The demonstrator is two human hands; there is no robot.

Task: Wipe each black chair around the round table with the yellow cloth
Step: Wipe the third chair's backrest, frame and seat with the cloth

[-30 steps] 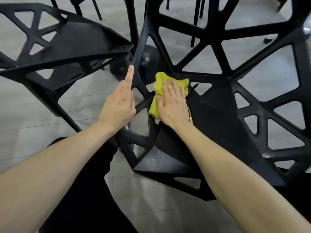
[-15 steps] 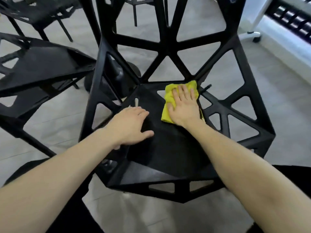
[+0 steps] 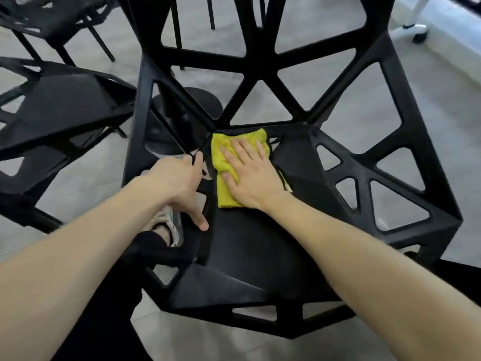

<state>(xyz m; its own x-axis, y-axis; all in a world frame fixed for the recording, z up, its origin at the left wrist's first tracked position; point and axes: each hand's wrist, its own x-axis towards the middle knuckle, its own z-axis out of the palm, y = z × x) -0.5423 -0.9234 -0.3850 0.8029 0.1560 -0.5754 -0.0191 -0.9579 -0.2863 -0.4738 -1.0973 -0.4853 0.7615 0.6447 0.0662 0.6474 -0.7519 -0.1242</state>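
A black chair (image 3: 260,246) with triangular cut-outs fills the middle of the view, its seat facing me. The yellow cloth (image 3: 223,162) lies folded on the back left part of the seat. My right hand (image 3: 250,175) presses flat on the cloth with straight, spread fingers. My left hand (image 3: 179,183) rests on the chair's left side frame, fingers reaching over a strut and thumb lying on the seat edge.
A second black chair (image 3: 59,110) stands close on the left, and another one (image 3: 46,19) is at the far left. The table's round black base (image 3: 197,100) sits behind the chair. A white wheeled stand (image 3: 413,27) is at the upper right. My shoe (image 3: 166,222) shows below the left hand.
My right hand has slid the cloth to the left across the back of the seat. My left hand has moved from the seat surface out to the left side frame.
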